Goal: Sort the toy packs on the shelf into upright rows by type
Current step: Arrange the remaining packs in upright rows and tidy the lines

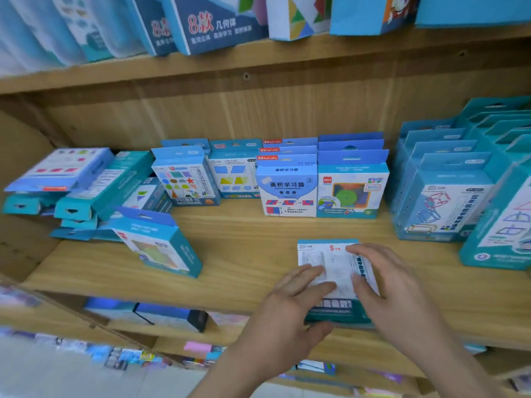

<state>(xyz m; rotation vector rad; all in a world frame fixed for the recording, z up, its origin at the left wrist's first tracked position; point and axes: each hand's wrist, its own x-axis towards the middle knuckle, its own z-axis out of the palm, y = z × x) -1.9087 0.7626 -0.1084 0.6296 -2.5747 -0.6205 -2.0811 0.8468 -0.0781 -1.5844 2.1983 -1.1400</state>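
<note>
A white and teal toy pack [333, 262] lies flat near the wooden shelf's front edge [230, 297]. My left hand [290, 305] grips its left side, thumb under the near edge. My right hand [393, 288] holds its right side, fingers spread over the top. Upright rows of blue packs [287, 185] stand at the back middle. A jumbled pile of packs [77, 185] lies flat at the left. One blue pack [158, 242] leans tilted in front of that pile.
Tall teal packs [442, 191] stand in rows at the right, one [500, 225] close to my right hand. Larger boxes [212, 21] fill the shelf above. More goods sit on the lower shelf [169, 314]. A wooden side panel [23, 179] closes the left end.
</note>
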